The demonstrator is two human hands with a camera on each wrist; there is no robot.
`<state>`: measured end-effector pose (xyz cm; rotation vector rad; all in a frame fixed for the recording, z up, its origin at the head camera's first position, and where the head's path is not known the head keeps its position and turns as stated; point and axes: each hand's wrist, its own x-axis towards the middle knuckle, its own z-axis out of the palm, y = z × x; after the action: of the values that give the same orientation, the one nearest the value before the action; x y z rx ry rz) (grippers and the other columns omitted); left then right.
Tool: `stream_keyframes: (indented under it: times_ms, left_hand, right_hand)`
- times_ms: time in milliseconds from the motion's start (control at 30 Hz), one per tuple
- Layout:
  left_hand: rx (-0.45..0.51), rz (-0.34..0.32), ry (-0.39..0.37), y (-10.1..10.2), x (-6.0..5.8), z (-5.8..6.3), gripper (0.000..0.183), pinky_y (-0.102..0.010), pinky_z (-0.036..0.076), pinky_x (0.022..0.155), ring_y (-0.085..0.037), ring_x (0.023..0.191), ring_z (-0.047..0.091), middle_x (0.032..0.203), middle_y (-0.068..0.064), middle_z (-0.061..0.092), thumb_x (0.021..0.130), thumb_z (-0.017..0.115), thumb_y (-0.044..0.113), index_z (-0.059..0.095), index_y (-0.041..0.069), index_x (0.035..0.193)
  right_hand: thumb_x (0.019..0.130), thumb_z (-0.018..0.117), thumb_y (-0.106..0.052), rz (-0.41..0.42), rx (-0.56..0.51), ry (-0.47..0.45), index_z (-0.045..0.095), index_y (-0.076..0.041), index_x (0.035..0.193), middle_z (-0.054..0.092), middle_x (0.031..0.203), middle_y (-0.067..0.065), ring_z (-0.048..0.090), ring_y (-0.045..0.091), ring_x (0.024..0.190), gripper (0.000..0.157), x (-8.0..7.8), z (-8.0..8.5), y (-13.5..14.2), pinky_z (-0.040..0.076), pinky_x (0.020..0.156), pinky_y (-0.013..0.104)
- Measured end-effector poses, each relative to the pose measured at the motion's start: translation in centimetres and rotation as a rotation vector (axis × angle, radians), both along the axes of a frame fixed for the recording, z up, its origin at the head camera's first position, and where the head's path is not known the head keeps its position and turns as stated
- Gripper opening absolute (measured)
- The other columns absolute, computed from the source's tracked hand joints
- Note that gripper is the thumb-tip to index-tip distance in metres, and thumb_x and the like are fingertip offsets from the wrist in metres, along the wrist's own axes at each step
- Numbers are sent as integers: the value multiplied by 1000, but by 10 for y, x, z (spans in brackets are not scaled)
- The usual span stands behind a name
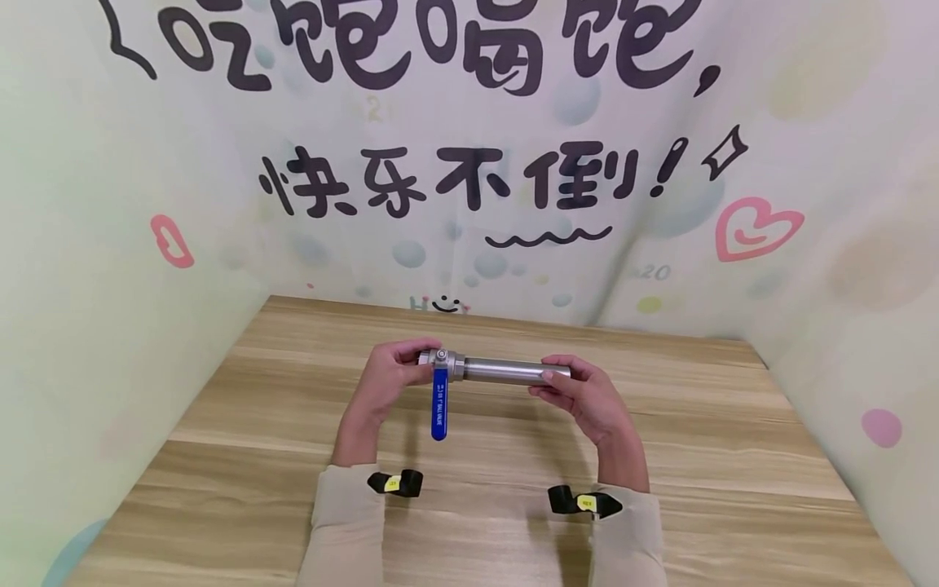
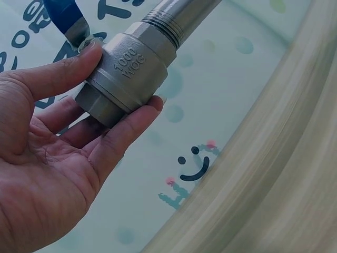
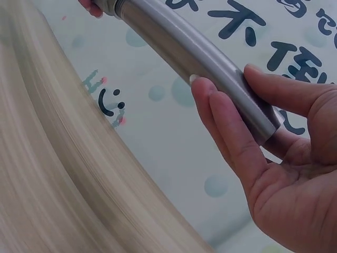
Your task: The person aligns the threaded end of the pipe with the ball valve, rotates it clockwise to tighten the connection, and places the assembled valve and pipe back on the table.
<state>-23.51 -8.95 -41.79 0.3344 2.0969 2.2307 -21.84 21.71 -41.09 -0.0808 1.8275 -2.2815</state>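
Note:
A steel ball valve [image 2: 131, 68] with a blue lever handle [image 1: 439, 403] is joined to a straight steel pipe [image 1: 506, 371]. In the left wrist view, threads show where the pipe meets the valve, and raised letters on the body read "1000 WOG". My left hand [image 1: 389, 371] grips the valve's free end between thumb and fingers. Around the pipe's far end, the thumb and fingers of my right hand [image 1: 590, 399] hold on, as the right wrist view [image 3: 284, 153] shows too. Valve and pipe are held nearly level, with the lever pointing toward me.
Beneath the hands spreads a wood-grain table [image 1: 484, 522]. A pale printed curtain [image 1: 469, 269] with dark lettering rises behind its back edge, and similar walls stand left and right. Black bands with yellow tags [image 1: 394, 483] sit on both sleeves.

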Motion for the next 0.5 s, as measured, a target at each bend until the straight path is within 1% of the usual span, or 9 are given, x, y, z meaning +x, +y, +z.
stream_keyframes:
  times_ms: [133, 233, 267, 367, 500]
  left_hand:
    - [3, 2, 1, 0, 0, 2, 34, -28, 57, 74, -14, 83, 65, 104, -13, 69, 84, 67, -9, 63, -11, 118]
    - [2, 4, 0, 0, 1, 3, 34, -28, 57, 74, -15, 83, 65, 103, -11, 69, 83, 67, -9, 64, -10, 117]
    - [1, 4, -2, 0, 1, 3, 34, -28, 57, 74, -15, 83, 65, 102, -11, 69, 83, 67, -9, 64, -10, 117]
    - [-2, 2, -8, 0, 2, 3, 35, -28, 57, 75, -15, 84, 65, 103, -11, 69, 83, 66, -9, 64, -9, 118]
    - [0, 4, -20, 0, 2, 3, 35, -29, 58, 76, -16, 85, 66, 104, -13, 68, 82, 67, -9, 66, -7, 117]
  right_hand:
    - [93, 65, -8, -7, 21, -4, 53, 9, 119, 60, 104, 13, 72, 24, 86, 34, -1, 1, -1, 57, 82, 32]
    - [93, 65, -7, -8, 23, -7, 56, 5, 117, 60, 105, 13, 72, 25, 86, 29, -1, 2, -1, 57, 82, 32]
    - [92, 65, -5, -8, 20, -6, 58, 3, 116, 60, 105, 13, 72, 25, 86, 26, 0, 2, 0, 58, 82, 32]
    - [90, 63, 3, 0, -3, -2, 60, 1, 114, 59, 106, 13, 72, 25, 87, 24, 1, 3, 0, 57, 82, 32]
    - [86, 62, 11, 14, -36, 12, 57, 5, 117, 58, 106, 14, 72, 25, 86, 32, 2, 4, 1, 57, 83, 33]
